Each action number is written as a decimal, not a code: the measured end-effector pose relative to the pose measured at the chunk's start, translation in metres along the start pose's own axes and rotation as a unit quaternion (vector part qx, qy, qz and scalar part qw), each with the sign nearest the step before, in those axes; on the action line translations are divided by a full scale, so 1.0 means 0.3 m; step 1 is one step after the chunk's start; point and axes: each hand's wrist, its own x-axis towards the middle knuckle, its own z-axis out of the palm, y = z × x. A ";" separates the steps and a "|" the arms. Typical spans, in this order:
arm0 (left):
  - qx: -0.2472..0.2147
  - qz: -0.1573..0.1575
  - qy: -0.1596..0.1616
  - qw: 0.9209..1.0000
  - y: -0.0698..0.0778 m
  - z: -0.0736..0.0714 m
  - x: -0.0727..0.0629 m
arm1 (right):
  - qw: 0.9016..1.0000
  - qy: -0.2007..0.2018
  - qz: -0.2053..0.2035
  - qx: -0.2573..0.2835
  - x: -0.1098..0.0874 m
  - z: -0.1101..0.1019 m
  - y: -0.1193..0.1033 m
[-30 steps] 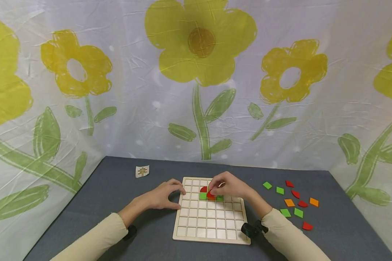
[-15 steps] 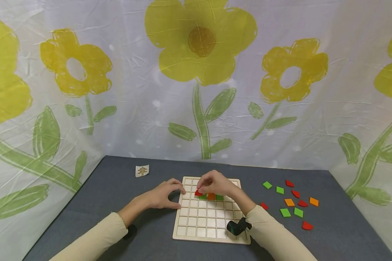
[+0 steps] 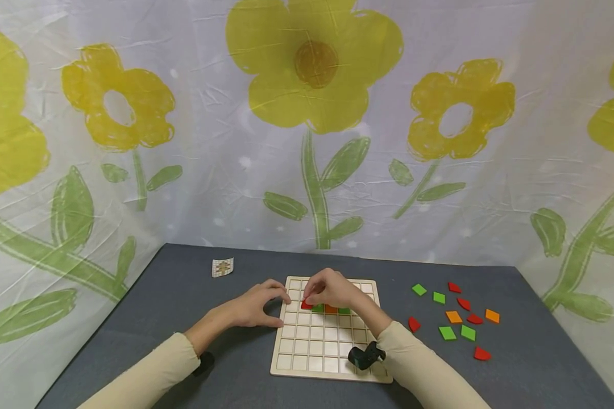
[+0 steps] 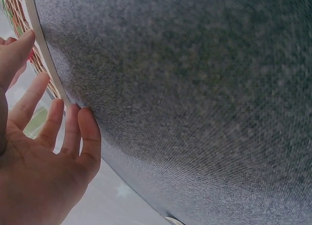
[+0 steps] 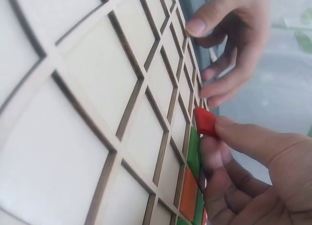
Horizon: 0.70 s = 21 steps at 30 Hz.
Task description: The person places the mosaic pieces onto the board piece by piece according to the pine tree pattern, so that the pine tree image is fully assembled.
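A square wooden grid board lies on the dark table. My right hand is over its upper part, pinching a red tile with a curved side between thumb and fingers. That tile is slightly tilted, at the left end of a row: a green tile, an orange tile and another green tile sit in neighbouring cells. Cells behind the right hand are hidden in the head view. At the board's left edge my left hand rests with fingers spread and relaxed, fingertips right at the rim.
Loose tiles lie to the right of the board: several green ones, orange ones and red ones. One red piece lies nearer the right sleeve. A small patterned card lies at the back left. A flowered cloth hangs behind.
My right hand has moved left across the board, bringing the pinched red tile to the row's left end. A loose red tile beside the right sleeve has come into view. My left hand stays put.
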 end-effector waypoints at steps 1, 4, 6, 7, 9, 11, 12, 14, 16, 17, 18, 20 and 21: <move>0.000 0.000 0.000 1.000 0.001 -0.001 -0.001 | 1.000 -0.001 0.001 0.000 0.002 0.002 -0.001; 0.000 0.000 0.000 1.000 0.002 -0.001 -0.001 | 1.000 -0.005 0.002 -0.003 0.006 0.007 -0.002; 0.000 0.001 0.000 1.000 0.003 -0.001 -0.001 | 1.000 -0.007 0.000 -0.007 0.007 0.010 -0.005; -0.001 0.002 0.000 1.000 0.004 -0.001 -0.002 | 1.000 -0.008 -0.002 -0.012 0.007 0.011 -0.006; -0.001 0.002 0.001 1.000 0.005 -0.001 -0.002 | 1.000 -0.009 -0.004 -0.023 0.007 0.013 -0.009; 0.000 0.003 0.001 1.000 0.006 -0.001 -0.003 | 1.000 -0.009 -0.007 -0.029 0.007 0.014 -0.010; 0.000 0.003 0.001 1.000 0.006 -0.001 -0.003 | 0.999 -0.008 -0.009 -0.032 0.007 0.014 -0.010; 0.001 0.003 0.001 1.000 0.006 -0.001 -0.003 | 0.999 -0.007 -0.012 -0.035 0.008 0.016 -0.009; 0.001 0.003 0.001 1.000 0.005 -0.001 -0.003 | 0.999 -0.007 -0.013 -0.035 0.010 0.018 -0.008; 0.002 0.003 0.001 1.000 0.004 0.000 -0.002 | 0.999 -0.007 -0.012 -0.037 0.010 0.019 -0.008; 0.002 0.002 0.001 1.000 0.002 0.000 -0.002 | 0.999 -0.006 -0.011 -0.039 0.011 0.019 -0.008; 0.002 0.002 0.001 1.000 0.000 0.001 -0.001 | 0.999 -0.007 -0.006 -0.043 0.012 0.021 -0.008; 0.002 0.002 0.001 1.000 -0.001 0.001 -0.001 | 0.999 -0.006 -0.003 -0.045 0.013 0.022 -0.007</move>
